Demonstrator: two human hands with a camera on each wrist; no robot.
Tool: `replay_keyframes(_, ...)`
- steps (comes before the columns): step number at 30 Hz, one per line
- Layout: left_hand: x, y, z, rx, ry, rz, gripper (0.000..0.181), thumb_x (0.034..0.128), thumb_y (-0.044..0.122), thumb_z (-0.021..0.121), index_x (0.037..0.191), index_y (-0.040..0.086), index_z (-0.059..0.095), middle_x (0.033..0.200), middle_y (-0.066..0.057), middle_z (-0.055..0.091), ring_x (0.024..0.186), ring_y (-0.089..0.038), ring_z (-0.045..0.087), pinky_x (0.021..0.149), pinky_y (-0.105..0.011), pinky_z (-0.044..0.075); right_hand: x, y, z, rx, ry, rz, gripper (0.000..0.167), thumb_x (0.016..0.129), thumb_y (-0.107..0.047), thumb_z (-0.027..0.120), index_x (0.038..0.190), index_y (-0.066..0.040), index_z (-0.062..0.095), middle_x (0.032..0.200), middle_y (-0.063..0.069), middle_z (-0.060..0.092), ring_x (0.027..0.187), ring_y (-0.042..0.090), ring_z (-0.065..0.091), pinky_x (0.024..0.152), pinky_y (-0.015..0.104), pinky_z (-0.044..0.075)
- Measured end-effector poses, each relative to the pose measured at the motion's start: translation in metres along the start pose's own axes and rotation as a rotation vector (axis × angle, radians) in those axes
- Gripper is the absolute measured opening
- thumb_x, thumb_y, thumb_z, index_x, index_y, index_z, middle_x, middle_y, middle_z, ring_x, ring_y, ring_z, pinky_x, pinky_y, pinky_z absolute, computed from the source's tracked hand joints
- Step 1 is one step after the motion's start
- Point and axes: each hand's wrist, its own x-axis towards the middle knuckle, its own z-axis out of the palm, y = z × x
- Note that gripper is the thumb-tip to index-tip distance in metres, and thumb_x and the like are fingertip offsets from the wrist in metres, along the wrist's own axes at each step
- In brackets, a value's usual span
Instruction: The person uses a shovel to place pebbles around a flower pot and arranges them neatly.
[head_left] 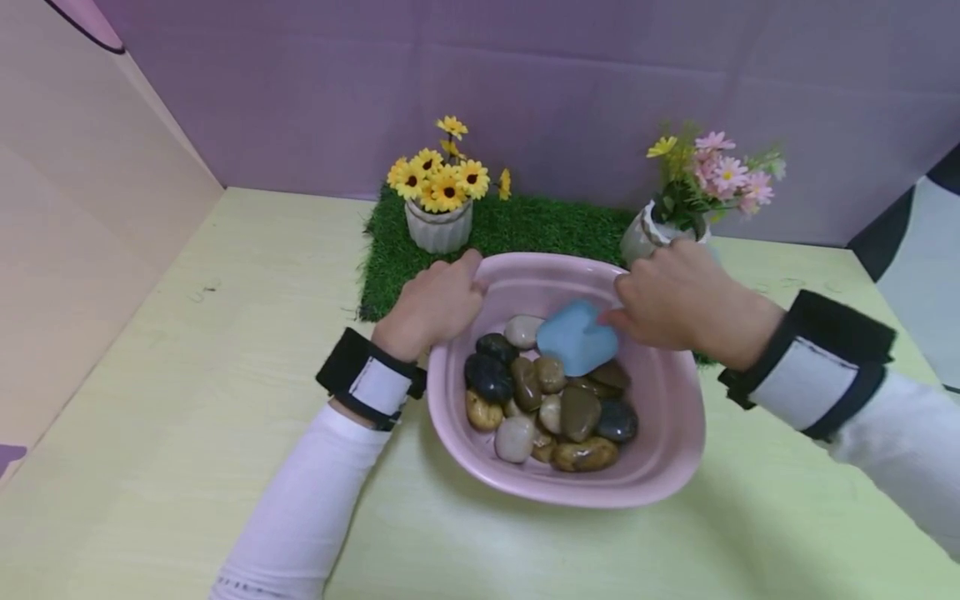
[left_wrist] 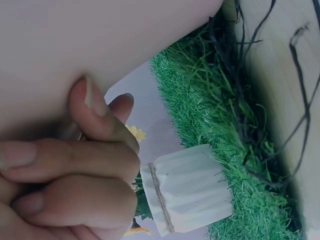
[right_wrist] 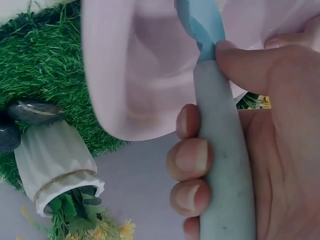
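A pink basin (head_left: 566, 497) holds several wet stones, black, brown and whitish (head_left: 515, 439). My left hand (head_left: 431, 307) grips its upper left rim; in the left wrist view the fingers of that hand (left_wrist: 85, 175) are curled against the basin's outer wall (left_wrist: 100, 45). My right hand (head_left: 678, 300) is above the basin's upper right side, holding a tool whose light blue head (head_left: 573, 343) lies over the stones. In the right wrist view, fingers and thumb of this hand (right_wrist: 280, 120) wrap the pale grey-green handle (right_wrist: 222, 150); the basin (right_wrist: 107, 95) is behind it.
Behind the basin lies a green grass mat (head_left: 525, 229). On it stands a white pot (head_left: 440, 229) of yellow flowers; a white pot (head_left: 639, 240) with pink flowers is at the right. Dark stones (right_wrist: 35, 111) sit beside that pot. The table (head_left: 225, 333) is pale wood.
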Motion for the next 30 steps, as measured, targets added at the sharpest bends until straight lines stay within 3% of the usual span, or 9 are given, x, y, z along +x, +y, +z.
replay_keyframes(8, -0.0001, -0.0003, -0.0003, 0.015, -0.004, 0.001, 0.041, 0.1058, 0.03, 0.034, 0.142, 0.011, 0.04, 0.106, -0.013, 0.064, 0.071, -0.019, 0.067, 0.054, -0.03, 0.055, 0.0016, -0.0058, -0.0024, 0.091, -0.102, 0.063, 0.055, 0.093, -0.05, 0.06, 0.054, -0.016, 0.043, 0.053, 0.002, 0.043, 0.044, 0.017, 0.039, 0.041, 0.03, 0.028)
replay_keyframes(17, 0.0001, -0.0007, -0.0004, 0.011, -0.001, -0.004, 0.04, 0.1055, 0.029, 0.035, 0.14, 0.011, 0.041, 0.106, -0.014, 0.064, 0.07, -0.02, 0.068, 0.052, -0.03, 0.055, -0.0001, -0.0091, -0.0002, 0.151, -0.175, 0.056, 0.055, 0.096, -0.052, 0.056, 0.055, -0.016, 0.046, 0.056, 0.002, 0.049, 0.047, 0.019, 0.048, 0.045, 0.037, 0.043)
replay_keyframes(21, -0.0008, -0.0008, -0.0008, 0.003, -0.004, -0.014, 0.039, 0.1053, 0.029, 0.035, 0.14, 0.012, 0.041, 0.106, -0.014, 0.064, 0.07, -0.02, 0.068, 0.052, -0.03, 0.055, -0.0019, -0.0095, 0.0011, 0.169, -0.187, 0.049, 0.055, 0.096, -0.051, 0.055, 0.055, -0.017, 0.045, 0.056, 0.002, 0.049, 0.046, 0.018, 0.047, 0.044, 0.035, 0.04)
replay_keyframes(30, -0.0007, -0.0005, -0.0005, 0.005, 0.002, 0.001, 0.038, 0.1053, 0.027, 0.035, 0.139, 0.011, 0.042, 0.104, -0.013, 0.063, 0.068, -0.019, 0.068, 0.052, -0.03, 0.055, -0.0001, -0.0068, -0.0012, 0.219, -0.344, 0.117, 0.052, 0.098, -0.055, 0.049, 0.062, -0.017, 0.05, 0.064, 0.002, 0.054, 0.055, 0.019, 0.054, 0.052, 0.037, 0.045)
